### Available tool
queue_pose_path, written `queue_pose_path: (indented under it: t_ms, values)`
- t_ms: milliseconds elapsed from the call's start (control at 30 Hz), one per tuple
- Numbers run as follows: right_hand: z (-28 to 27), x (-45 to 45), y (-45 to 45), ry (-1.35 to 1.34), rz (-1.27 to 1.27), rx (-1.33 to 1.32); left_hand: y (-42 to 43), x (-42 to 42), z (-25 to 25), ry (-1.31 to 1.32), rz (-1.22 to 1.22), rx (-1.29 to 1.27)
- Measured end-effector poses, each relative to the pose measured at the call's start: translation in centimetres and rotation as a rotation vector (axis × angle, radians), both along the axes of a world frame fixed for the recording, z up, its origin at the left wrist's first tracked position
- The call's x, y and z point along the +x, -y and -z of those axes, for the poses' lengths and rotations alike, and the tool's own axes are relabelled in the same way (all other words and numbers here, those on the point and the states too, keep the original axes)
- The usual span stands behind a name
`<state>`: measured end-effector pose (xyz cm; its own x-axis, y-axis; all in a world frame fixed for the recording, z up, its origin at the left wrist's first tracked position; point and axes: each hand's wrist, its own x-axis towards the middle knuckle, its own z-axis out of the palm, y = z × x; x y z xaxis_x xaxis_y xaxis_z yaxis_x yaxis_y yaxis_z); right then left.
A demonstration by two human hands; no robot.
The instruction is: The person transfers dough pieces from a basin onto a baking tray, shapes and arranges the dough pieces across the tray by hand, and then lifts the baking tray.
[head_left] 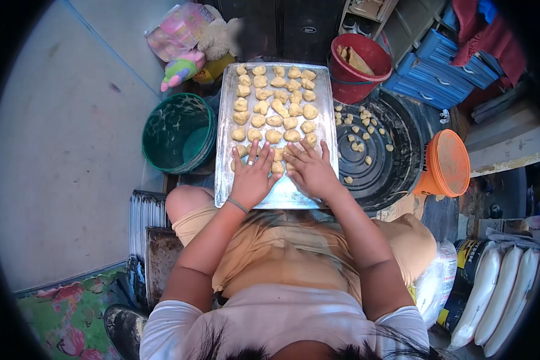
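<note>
A silver baking tray (227,180) lies in front of me, just beyond my lap, with several rows of lumpy, pale yellow dough pieces (273,137) on it. Over the left part of the nearest rows, my left hand (253,175) rests palm down with its fingers spread; a ring shows on one finger. Beside it, my right hand (312,170) also lies palm down, fingers outstretched over dough at the right. Both hands partly hide the pieces beneath them. How hard they press cannot be seen.
To the right, a black basin (396,174) holds smaller dough bits, near a red bucket (354,90) and an orange lidded bucket (451,163). A green bucket (192,157) stands left of the tray. Stacked trays (149,210) are beside my left knee; filled plastic bags (483,294) lie lower right.
</note>
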<state>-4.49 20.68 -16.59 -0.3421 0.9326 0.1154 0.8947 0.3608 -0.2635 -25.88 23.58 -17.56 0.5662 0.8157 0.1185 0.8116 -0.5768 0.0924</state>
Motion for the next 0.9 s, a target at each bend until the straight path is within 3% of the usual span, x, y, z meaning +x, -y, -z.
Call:
queue_pose_path:
  t_ms: [67,133,267,400,467,533,600,700,733,833,900]
  values:
    - [-0.6,-0.2,-0.1,-0.070,0.002,0.020,-0.2,-0.5,-1.1,0.083,-0.021,-0.035]
    - [-1.0,-0.3,0.0,-0.163,0.019,0.055,-2.0,-2.4,0.2,0.325,-0.103,-0.022]
    - [-0.7,0.7,0.0,-0.243,0.087,0.107,-3.1,-5.0,0.9,0.168,-0.187,-0.187]
    - [0.9,5.1,-0.1,-0.389,0.289,0.169,-2.3,-5.5,1.0,0.256,-0.154,-0.045]
    - [4.5,10.4,-1.6,-0.707,0.397,0.303,-1.1,-4.3,-0.1,0.286,-0.125,-0.002]
    - [7.7,14.8,-1.4,-0.969,0.851,0.041,0.5,-2.1,-0.6,0.271,-0.040,-0.029]
    - [17.7,20.5,-1.0,-0.799,1.043,-0.046,2.4,0.5,-0.9,0.223,0.061,-0.099]
    - [27.8,23.5,2.2,-0.746,1.170,-0.495,3.8,3.3,0.3,0.178,0.155,-0.192]
    - [30.2,23.7,3.2,-0.654,1.160,-0.644,4.2,3.9,0.6,0.163,0.172,-0.166]
    - [33.9,21.3,4.5,-0.492,1.246,-0.755,4.5,5.4,1.0,0.157,0.228,-0.069]
    - [37.7,20.7,3.8,-0.498,1.270,-0.702,3.7,6.4,0.9,0.139,0.253,-0.036]
